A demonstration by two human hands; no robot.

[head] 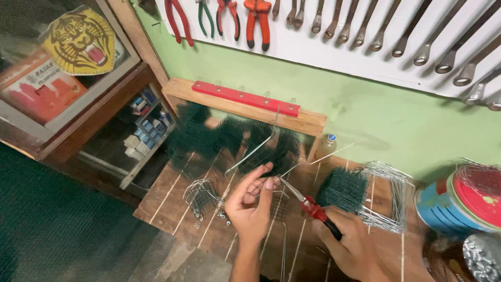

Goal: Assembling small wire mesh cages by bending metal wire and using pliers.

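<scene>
Wire: a thin bright steel wire runs from the left hand up toward the wooden rail, bent partway along, its lower end pinched at the fingers and met there by the plier tips
Left hand: the left hand is raised over the worktop, palm turned toward the person, its grip narrow with fingertips closed on the wire end; a small wire mesh piece lies just beside and partly behind it
Right hand: the right hand has its grip closed round the red handles of the needle-nose pliers, nose pointing up and left toward the left fingertips
Plier jaws: whether they are clamped on the wire or only touching it cannot be told, the tips are too small
Worktop: a slatted wooden worktop carries a small bent wire cage to the left, dark green mesh against the rail, and a stack of square wire frames with more green mesh to the right
Step in hand: judged from the pose, bending or twisting the wire end with the pliers while the left hand steadies it
Next move calls for: a firm bite of the nose on the wire close to the fingers, then a short turn of the right wrist, the left grip holding steady and clear of the tips
Around: pliers and spanners hang on the white board above; a blue and red tin stands at right
</scene>
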